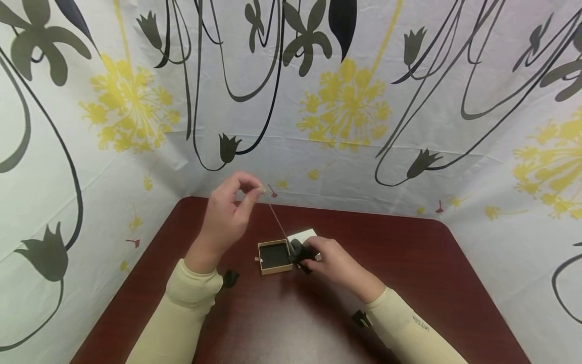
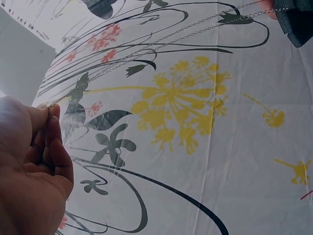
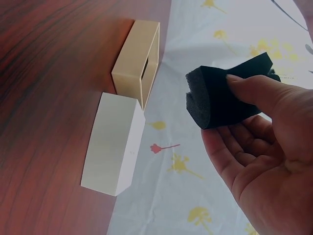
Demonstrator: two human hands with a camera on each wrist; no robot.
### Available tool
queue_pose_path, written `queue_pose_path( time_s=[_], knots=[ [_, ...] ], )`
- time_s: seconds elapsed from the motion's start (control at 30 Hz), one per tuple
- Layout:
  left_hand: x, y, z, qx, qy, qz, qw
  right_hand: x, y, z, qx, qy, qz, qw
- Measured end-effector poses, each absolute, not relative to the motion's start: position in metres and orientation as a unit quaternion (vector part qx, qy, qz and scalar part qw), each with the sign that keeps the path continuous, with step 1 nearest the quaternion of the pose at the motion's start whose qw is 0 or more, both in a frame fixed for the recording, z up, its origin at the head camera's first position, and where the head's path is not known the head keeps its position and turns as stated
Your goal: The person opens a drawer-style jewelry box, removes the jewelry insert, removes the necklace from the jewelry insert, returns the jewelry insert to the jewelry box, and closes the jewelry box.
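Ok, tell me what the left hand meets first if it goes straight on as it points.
Probably the patterned cloth behind the table: in the head view, nothing else shows ahead of the left hand, which pinches the thin chain. How far off the cloth hangs is unclear.

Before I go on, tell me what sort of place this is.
Probably a makeshift, screened-off tabletop workspace: a dark red table, flower-printed sheeting rising behind and on both sides, and a small open box on top.
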State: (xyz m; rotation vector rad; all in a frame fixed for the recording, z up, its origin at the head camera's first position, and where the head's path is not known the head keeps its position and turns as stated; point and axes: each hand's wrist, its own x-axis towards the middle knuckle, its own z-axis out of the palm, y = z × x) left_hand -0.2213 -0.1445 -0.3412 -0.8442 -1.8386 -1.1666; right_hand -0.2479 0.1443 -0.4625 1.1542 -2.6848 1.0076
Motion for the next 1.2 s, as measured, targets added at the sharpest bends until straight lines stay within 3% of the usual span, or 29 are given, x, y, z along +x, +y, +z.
queue_pose_path(
  time_s=[0.47,1.2],
  knots=[
    [-0.221,-0.148,-0.338,-0.321,-0.716,-0.472,0.402,-0.249,0.147,-0.468,0.373,-0.873,0.313,0.026],
    [-0.236,-0.167,-0.349,-0.302,-0.767,-0.431,0.367,-0.250,0.151,-0.471,0.361,-0.881,0.305,0.021]
  ],
)
